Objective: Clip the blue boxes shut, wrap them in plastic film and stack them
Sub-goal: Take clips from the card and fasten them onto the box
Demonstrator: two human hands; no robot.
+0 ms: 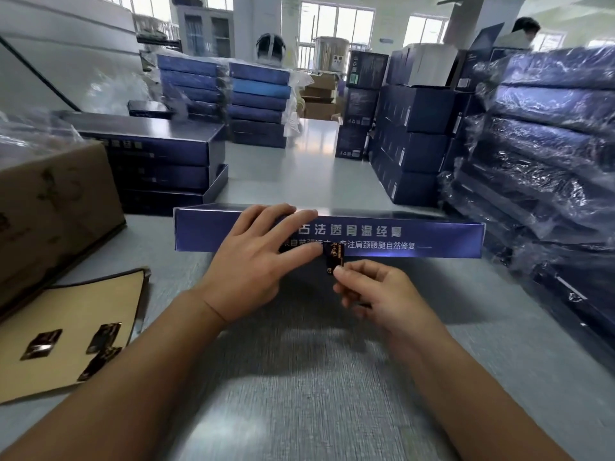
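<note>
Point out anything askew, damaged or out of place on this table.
The unwrapped stack of blue boxes at left is uneven: a lower box juts out past those above. The tan backing sheet has a curled corner. The right hand pinches a dark seal at the front box; nothing odd there.

My left hand (256, 261) lies palm down, fingers straight and spread, fingertips pressed against the front of the box (416, 234). My right hand (369, 287) sits just beside it, fingers curled, thumb and forefinger pinching a small dark clip (333, 256). Both bare forearms reach forward.
</note>
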